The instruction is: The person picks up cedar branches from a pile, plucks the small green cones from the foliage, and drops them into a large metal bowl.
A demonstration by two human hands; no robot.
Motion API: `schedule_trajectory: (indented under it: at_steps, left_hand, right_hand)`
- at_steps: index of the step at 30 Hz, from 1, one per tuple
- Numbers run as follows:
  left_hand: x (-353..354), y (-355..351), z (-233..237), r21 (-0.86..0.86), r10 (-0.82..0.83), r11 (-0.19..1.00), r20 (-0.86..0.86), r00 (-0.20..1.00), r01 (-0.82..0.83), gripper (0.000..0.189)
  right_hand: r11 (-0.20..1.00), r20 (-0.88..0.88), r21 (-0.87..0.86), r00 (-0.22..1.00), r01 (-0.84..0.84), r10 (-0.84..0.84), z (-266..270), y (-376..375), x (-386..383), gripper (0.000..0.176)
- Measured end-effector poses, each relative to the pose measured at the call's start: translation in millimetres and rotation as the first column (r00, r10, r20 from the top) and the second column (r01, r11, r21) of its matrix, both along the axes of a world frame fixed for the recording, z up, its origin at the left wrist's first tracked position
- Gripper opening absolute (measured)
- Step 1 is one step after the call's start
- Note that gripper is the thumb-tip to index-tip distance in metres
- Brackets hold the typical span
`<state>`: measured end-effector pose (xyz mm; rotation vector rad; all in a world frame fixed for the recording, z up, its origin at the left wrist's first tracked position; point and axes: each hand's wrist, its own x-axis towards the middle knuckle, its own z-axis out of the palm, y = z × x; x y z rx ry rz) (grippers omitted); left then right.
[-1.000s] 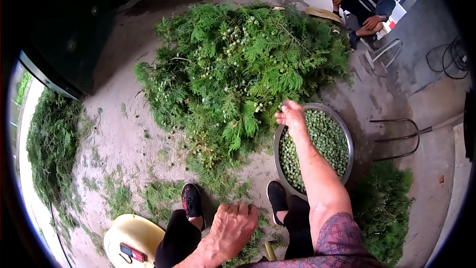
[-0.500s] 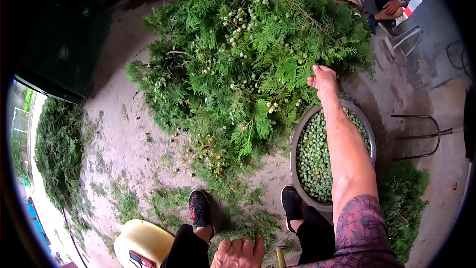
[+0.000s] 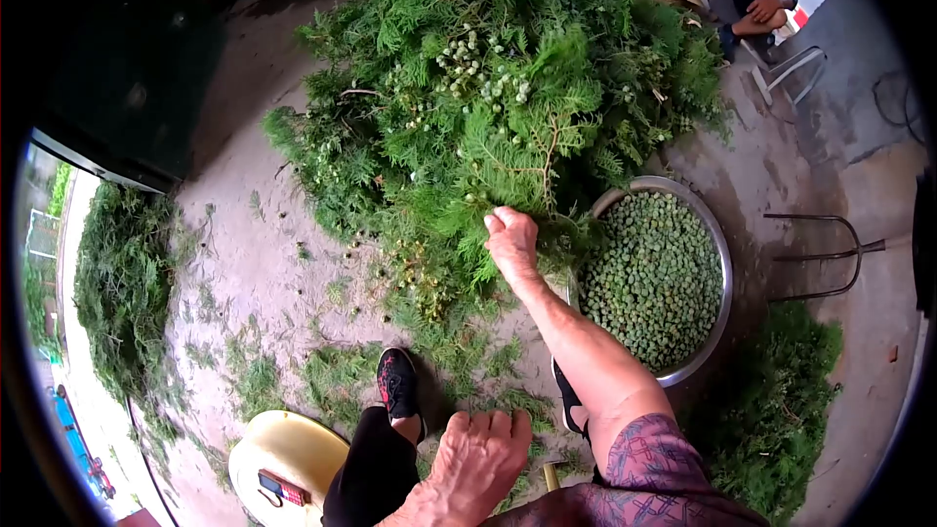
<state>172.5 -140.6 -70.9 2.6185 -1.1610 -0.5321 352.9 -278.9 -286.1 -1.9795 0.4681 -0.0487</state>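
My right hand [image 3: 514, 244] reaches forward to the near side of a big heap of green cypress cuttings [image 3: 410, 137]. Its fingers are pinched closed on a leafy cypress branch [image 3: 549, 151], whose brown stem stands out above the heap. Just right of this hand is a wide metal basin [image 3: 724, 263] holding many small green cones [image 3: 652, 278]. Close to my body, my left hand [image 3: 480, 459] is held knuckles up with its fingers curled; what lies under them is hidden. Pale round cones [image 3: 461, 59] show among the foliage at the heap's top.
A yellow stool [image 3: 283, 449] with a red phone [image 3: 283, 488] on it stands at lower left. A pitchfork [image 3: 849, 256] lies right of the basin. More cuttings are piled at far left [image 3: 122, 293] and lower right [image 3: 771, 410]. A person [image 3: 756, 0] sits at upper right.
My right hand has moved left and toward me, away from above the basin, and a branch now stands out of the heap beside it. My left hand has risen slightly into view.
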Motion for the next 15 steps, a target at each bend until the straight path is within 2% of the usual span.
schedule_trajectory:
  at_steps: [2,4,6,8,10,12,13,14,15]
  left_hand:
    - [3.3,-1.1,5.2,0.005,-0.01,1.0,-0.004,1.0,0.01,0.034]
    - [5.1,-2.0,7.3,0.009,-0.008,1.0,-0.032,0.999,0.009,0.034]
    - [5.2,-1.9,5.8,0.022,0.007,1.0,-0.048,0.999,-0.006,0.032]
    - [7.0,-0.5,8.2,0.003,0.019,1.0,-0.042,0.999,-0.019,0.031]
    - [5.2,0.1,6.4,-0.018,0.027,0.999,-0.023,0.999,-0.028,0.029]
    - [6.3,0.4,4.5,-0.042,0.04,0.998,0.004,0.999,-0.039,0.029]
    - [7.4,0.8,4.7,-0.055,0.05,0.997,0.016,0.999,-0.049,0.029]
    - [8.7,2.2,5.4,-0.069,0.06,0.996,0.026,0.998,-0.058,0.029]
    - [10.5,4.3,6.7,-0.058,0.065,0.996,0.034,0.997,-0.063,0.028]
  right_hand:
    - [0.993,0.092,-0.109,0.995,-0.034,0.044,-36.4,13.8,-20.1,0.027]
    - [0.997,0.038,0.05,0.998,-0.058,0.056,-36.3,8.4,-35.9,0.029]
    - [0.991,0.276,-0.019,0.954,0.132,-0.122,-30.4,-5.3,-43.6,0.029]
    - [0.919,0.324,0.157,0.86,0.362,-0.395,25.3,-13.8,-37.8,0.029]
    - [0.914,0.285,-0.08,0.888,0.398,-0.361,7.4,-43.5,-19.4,0.037]
    - [0.927,-0.135,0.222,0.952,0.301,-0.276,41.3,-48.1,-8.3,0.044]
    - [0.932,-0.16,0.202,0.949,0.302,-0.272,33.5,-49.5,-3.9,0.051]
    - [0.971,-0.186,0.106,0.964,0.213,-0.191,39.0,-51.4,-3.4,0.045]
    - [0.971,-0.217,0.123,0.96,0.207,-0.177,47.9,-53.0,-1.8,0.04]
